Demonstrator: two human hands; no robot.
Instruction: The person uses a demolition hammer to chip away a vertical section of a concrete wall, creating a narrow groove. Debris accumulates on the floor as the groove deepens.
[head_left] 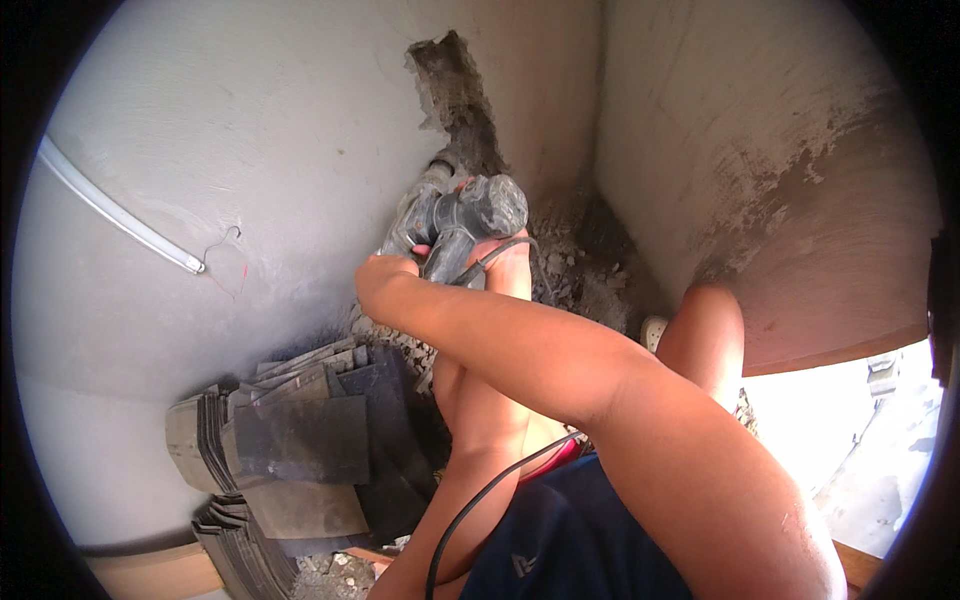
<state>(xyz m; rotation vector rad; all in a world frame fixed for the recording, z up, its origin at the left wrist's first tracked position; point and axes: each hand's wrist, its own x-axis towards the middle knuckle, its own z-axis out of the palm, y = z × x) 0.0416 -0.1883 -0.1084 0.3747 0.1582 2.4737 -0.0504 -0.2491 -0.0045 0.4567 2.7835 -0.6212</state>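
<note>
A dust-covered, corded rotary hammer (455, 215) is held against the wall, its nose at the lower part of a rough, chiselled channel (455, 85). Any bit at its tip is hidden. My forearms cross: from the lower right, my right hand (387, 280) reaches over to the tool's left rear part, fingers wrapped round it. My left hand (507, 250) is under the motor housing on the right, apparently supporting it; most of its fingers are behind the tool. A black cord (500, 475) runs down beside my left arm.
Broken rubble (570, 265) lies in the corner below the channel. Stacked dark, flat sheets (300, 440) stand at lower left, close to my arm. A white tube (125, 215) with loose wire hangs at left. The stained side wall (790, 240) rises near my right knee (705, 325).
</note>
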